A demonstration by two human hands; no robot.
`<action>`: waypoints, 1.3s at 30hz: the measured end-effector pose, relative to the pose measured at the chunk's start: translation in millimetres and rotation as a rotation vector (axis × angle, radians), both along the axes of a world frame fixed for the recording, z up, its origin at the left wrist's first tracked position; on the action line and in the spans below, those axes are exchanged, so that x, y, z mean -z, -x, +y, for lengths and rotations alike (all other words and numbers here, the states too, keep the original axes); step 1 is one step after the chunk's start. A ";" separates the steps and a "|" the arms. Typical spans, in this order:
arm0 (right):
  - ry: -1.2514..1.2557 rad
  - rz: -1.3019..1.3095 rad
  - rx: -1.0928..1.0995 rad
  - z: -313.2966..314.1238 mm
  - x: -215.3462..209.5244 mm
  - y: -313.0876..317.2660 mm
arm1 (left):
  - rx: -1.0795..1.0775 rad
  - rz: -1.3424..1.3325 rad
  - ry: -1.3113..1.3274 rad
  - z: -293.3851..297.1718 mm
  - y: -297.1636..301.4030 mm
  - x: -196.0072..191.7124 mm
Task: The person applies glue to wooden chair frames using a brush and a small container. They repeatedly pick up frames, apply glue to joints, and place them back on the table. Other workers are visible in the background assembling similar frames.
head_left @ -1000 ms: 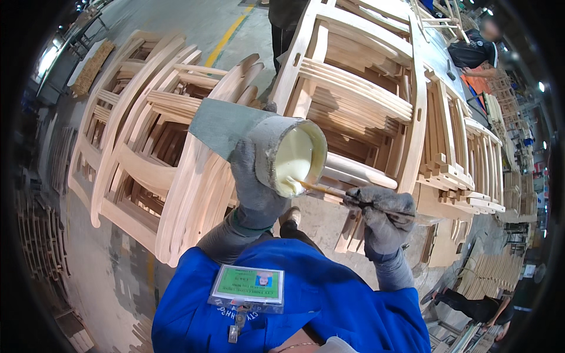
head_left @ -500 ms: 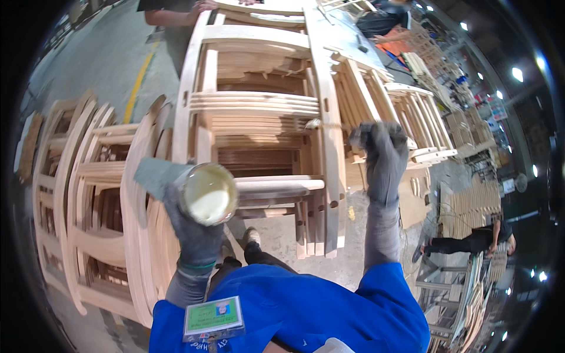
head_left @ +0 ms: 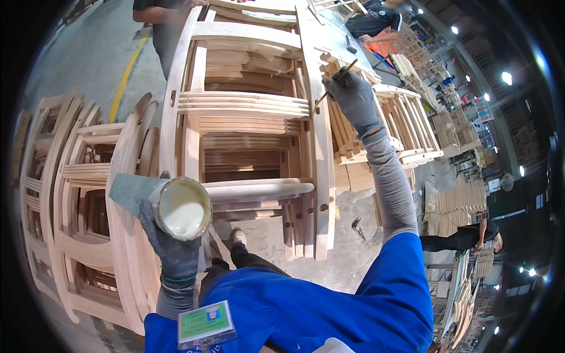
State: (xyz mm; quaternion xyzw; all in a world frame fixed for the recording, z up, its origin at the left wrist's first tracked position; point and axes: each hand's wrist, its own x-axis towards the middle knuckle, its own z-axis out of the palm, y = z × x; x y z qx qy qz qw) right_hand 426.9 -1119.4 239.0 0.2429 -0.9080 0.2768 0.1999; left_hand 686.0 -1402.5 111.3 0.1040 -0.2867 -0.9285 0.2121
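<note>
My left hand (head_left: pixel 170 250), in a grey glove, is closed around a round cup (head_left: pixel 185 208) of creamy white liquid. A flat grey-green piece (head_left: pixel 136 195) sticks out beside the cup, pressed against it by that hand. My gloved right hand (head_left: pixel 353 100) reaches forward and grips a thin stick (head_left: pixel 351 66). The stick's lower end is close to the right post of a stack of pale wooden chair frames (head_left: pixel 247 101); whether it touches cannot be told. The stack stands in front of me, with slatted rails across it.
More wooden frames (head_left: pixel 94 241) lean at the left. Slatted wooden parts (head_left: pixel 406 120) are piled to the right of the stack. One person (head_left: pixel 162 29) stands at the stack's far left end, another (head_left: pixel 374 23) is at the far right, and a third (head_left: pixel 465 236) stands farther right.
My right hand has moved forward and slightly left with the stick, along the right post. My left hand with the cup has shifted a little left and nearer to me.
</note>
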 end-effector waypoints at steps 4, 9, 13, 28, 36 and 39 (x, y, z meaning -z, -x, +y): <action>-0.151 0.100 -0.007 -7.8 5.2 7.2 | -0.075 -0.052 0.155 -1.4 -4.2 6.4; -0.280 0.074 -0.032 -10.7 4.2 5.7 | -0.018 0.031 -0.030 -8.4 -3.0 -3.6; -0.261 0.088 -0.041 -3.6 -1.5 8.2 | 0.043 0.093 -0.262 -14.7 -6.3 -1.5; -0.289 0.178 0.011 7.9 22.4 -17.1 | -0.174 0.057 -0.157 -47.5 -35.4 -22.4; -0.198 0.208 -0.189 21.4 42.5 -90.2 | -0.332 -0.026 0.127 -70.6 -73.3 -48.2; -0.164 0.185 -0.191 23.7 34.0 -111.8 | -0.437 -0.067 0.627 -74.4 -78.1 -58.5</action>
